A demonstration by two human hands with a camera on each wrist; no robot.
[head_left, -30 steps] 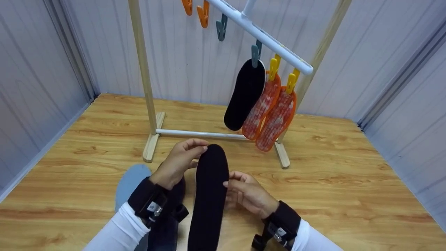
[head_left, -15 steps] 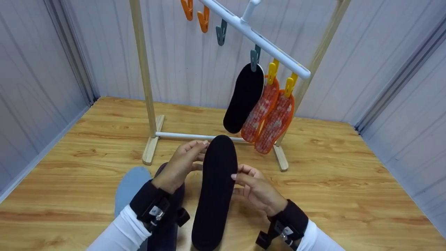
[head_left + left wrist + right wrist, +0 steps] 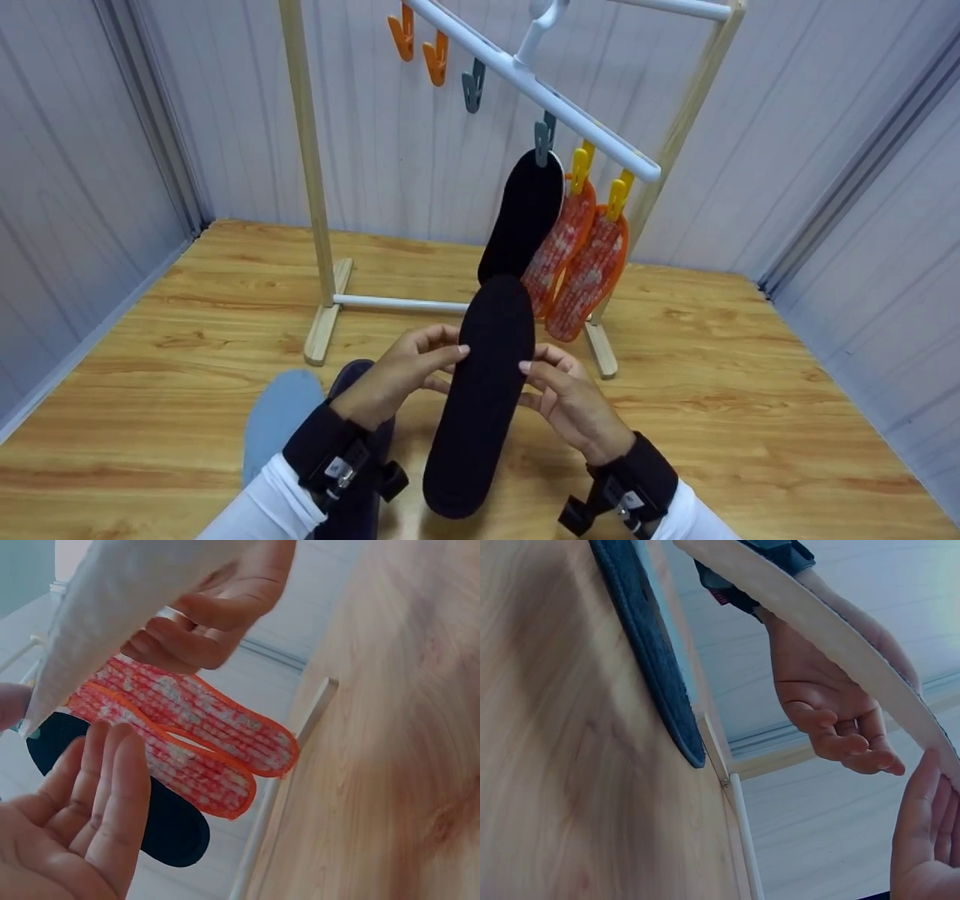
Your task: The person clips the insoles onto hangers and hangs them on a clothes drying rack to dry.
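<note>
I hold a long black insole [image 3: 484, 390] above the wooden floor, its toe pointing at the rack. My left hand [image 3: 405, 375] pinches its left edge and my right hand [image 3: 570, 397] pinches its right edge, thumbs on top. The wrist views show its white underside [image 3: 127, 600] [image 3: 832, 637] resting on my fingers [image 3: 97, 795] [image 3: 926, 832]. Just beyond its toe, another black insole [image 3: 521, 225] and two orange insoles [image 3: 581, 262] hang from clips on the rack's white slanted bar [image 3: 555, 101].
Spare orange clips [image 3: 416, 41] and a grey clip [image 3: 472, 82] hang free on the bar. The wooden rack's feet [image 3: 324, 330] and low crossbar [image 3: 397, 304] stand ahead. A pale blue insole [image 3: 277, 420] and a dark insole [image 3: 358, 465] lie on the floor under my left arm. Grey walls close in all around.
Both hands have raised the black insole and carried it forward and right, so its toe now overlaps the hanging black insole. My grips slid lower along its edges.
</note>
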